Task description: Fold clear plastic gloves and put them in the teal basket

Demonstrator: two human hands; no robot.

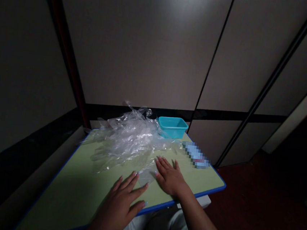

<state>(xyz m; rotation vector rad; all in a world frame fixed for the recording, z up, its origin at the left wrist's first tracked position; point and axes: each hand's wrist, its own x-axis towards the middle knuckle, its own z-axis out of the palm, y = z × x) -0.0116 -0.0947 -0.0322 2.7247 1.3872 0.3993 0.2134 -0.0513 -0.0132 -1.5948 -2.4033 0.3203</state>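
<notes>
Both my hands are at the near side of a pale green table [76,180] with a blue edge. My left hand [125,199] has its fingers spread, palm down, close to a small flat piece of clear plastic [145,175]. On the other side of that piece, my right hand [170,176] lies flat with its fingers stretched out, seeming to touch the plastic's edge. Beyond the hands spreads a large, crumpled heap of clear plastic bags or film [135,136]. Neither hand grips anything that I can see.
A turquoise plastic basket [172,127] stands at the table's far right corner. In front of it lies a pixelated, light-blue flat object [195,155], near the right edge. Tall wardrobe-like panels [149,49] rise right behind the table. Dark reddish floor [248,196] shows at the right.
</notes>
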